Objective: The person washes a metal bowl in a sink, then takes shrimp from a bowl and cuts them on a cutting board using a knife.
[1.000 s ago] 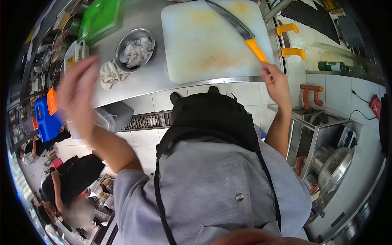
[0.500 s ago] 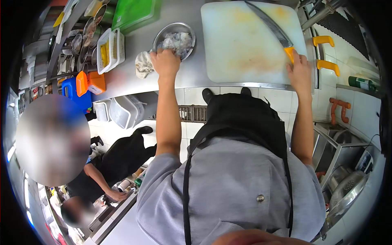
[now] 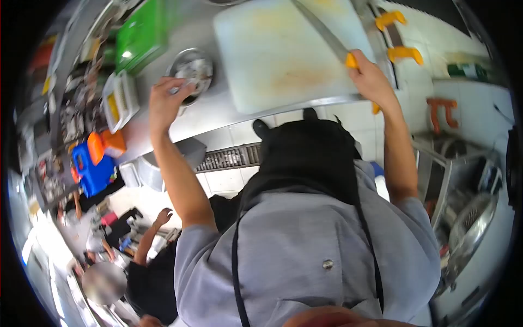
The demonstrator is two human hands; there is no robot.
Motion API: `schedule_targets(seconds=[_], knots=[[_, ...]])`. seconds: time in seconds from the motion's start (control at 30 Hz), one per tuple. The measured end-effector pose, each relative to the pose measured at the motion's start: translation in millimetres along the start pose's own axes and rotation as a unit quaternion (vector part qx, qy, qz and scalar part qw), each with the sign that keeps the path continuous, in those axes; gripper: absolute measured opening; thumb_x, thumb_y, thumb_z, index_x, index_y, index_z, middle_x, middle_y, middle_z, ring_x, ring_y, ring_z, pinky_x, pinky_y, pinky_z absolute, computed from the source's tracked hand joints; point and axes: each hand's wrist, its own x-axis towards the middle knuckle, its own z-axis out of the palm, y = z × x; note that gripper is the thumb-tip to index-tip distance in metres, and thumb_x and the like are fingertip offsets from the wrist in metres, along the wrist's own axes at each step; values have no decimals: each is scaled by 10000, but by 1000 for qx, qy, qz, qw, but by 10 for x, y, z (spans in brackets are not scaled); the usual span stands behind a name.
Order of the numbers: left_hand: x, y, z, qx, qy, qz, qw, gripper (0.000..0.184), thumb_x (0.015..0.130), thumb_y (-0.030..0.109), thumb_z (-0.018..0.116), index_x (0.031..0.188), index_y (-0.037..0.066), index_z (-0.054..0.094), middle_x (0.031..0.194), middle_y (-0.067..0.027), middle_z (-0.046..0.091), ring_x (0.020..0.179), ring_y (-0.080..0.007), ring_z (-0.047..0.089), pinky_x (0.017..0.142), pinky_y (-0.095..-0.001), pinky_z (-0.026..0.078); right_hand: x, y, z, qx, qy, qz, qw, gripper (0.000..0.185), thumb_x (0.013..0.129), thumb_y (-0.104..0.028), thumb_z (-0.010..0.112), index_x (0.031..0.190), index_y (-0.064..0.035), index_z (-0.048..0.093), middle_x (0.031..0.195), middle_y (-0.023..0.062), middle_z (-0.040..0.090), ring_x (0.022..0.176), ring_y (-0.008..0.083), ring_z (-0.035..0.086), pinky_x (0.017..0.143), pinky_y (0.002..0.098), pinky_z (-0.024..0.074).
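Note:
My right hand (image 3: 371,79) is closed round the orange handle of a large knife (image 3: 321,27), with orange showing on both sides of the fist. The long blade points away over a stained white cutting board (image 3: 267,65). My left hand (image 3: 168,101) is at the near rim of a small metal bowl (image 3: 205,65), its fingers bent over the edge. Pale, wet-looking pieces (image 3: 192,70) lie in the bowl; blur hides their kind. The bowl stands left of the board and looks slightly tilted.
A green lid or tray (image 3: 140,38) and a white basket (image 3: 121,103) stand left of the bowl. Orange (image 3: 111,144) and blue containers (image 3: 92,171) sit at the counter's left end. Two more orange handles (image 3: 404,54) hang beyond the board. A person in black (image 3: 155,283) works behind on the left.
The view has turned and shifted, so the counter appears further left and higher. My right hand has gone from touching the knife handle to wrapping round it. My left hand remains by the bowl's rim.

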Motion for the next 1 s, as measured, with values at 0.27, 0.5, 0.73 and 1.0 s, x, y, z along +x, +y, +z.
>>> schedule_targets(seconds=[0.27,0.5,0.73,1.0], knots=[[96,739,1634,-102,-105,137,980,334,787,222,822,1080,72,763,955,-90,682,956,-294,591,875,-380,455,-716,231,35,500,-144,319,792,225,995,-227,579,1148,-63,559,712,62,634,508,127,592,431,280,497],[-131,675,1794,-8,-7,130,991,398,772,261,840,1134,120,749,997,-66,666,1025,-308,553,942,-430,403,-916,157,96,465,-192,269,821,239,962,-115,558,1193,-59,576,716,52,634,487,116,587,429,265,497],[-94,904,1835,-1,19,143,989,250,812,168,796,1045,81,764,958,-84,683,955,-300,596,856,-413,470,-886,-31,-69,393,-182,265,861,398,965,-104,530,1358,-47,515,824,83,641,557,109,602,463,250,476],[-158,-1330,552,63,357,-133,922,241,847,195,713,1051,69,740,942,-171,717,901,-319,680,793,-420,522,-904,-401,-234,489,-143,239,826,410,957,-46,515,1365,-54,489,750,87,610,506,123,553,455,256,464]])
